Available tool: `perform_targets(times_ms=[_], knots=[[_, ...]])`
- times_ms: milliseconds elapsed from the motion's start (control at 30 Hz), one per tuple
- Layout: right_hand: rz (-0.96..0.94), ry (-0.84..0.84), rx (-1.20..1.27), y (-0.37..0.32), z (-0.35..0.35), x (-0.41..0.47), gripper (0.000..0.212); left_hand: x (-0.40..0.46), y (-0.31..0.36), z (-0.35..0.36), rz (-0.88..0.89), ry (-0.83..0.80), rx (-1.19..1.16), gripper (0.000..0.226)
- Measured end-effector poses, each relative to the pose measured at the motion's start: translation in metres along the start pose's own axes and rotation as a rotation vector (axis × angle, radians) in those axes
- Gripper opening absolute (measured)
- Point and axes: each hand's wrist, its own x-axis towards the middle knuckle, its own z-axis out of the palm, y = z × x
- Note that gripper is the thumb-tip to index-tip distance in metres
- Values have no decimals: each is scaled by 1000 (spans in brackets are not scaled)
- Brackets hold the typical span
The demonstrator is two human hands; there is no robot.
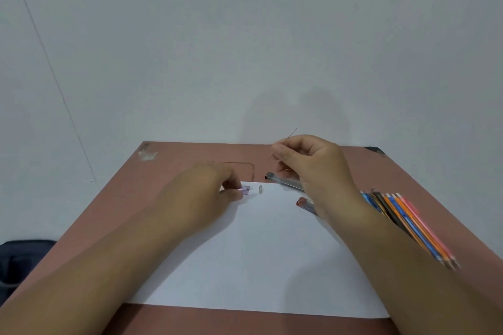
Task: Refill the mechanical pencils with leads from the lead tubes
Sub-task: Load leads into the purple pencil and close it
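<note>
Right hand [307, 160] pinches a thin dark pencil lead [291, 134] aloft while the left hand [215, 185] grips a translucent purple mechanical pencil [245, 189] low over the white paper sheet [261, 253] on the reddish-brown tabletop [190, 155], so loading looks underway, with the bundle of coloured mechanical pencils [408, 223] seemingly waiting.

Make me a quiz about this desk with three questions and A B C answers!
1. Where do the spare pencils lie?
A. to the right of the paper
B. on the floor
C. in a cup

2. What colour is the pencil in the left hand?
A. green
B. purple
C. yellow

3. What is the right hand doing?
A. lying flat
B. pinching a thin lead
C. holding scissors

Answers: 1 A, they lie bunched on the table beside the white paper. 2 B, its clear tip looks purple. 3 B, a lead sticks up from its fingertips.
</note>
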Motion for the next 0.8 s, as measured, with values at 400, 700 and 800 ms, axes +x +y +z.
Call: perform_targets(times_ms=[400, 700, 800], knots=[[-198, -118, 334, -21, 9, -26, 3, -8, 14, -7, 139, 216, -602, 22], [-239, -164, 430, -24, 11, -31, 8, -7, 10, -4, 249, 328, -554, 10], [-251, -183, 432, -26, 11, -32, 6, -5, 6, -3, 278, 340, -546, 9]])
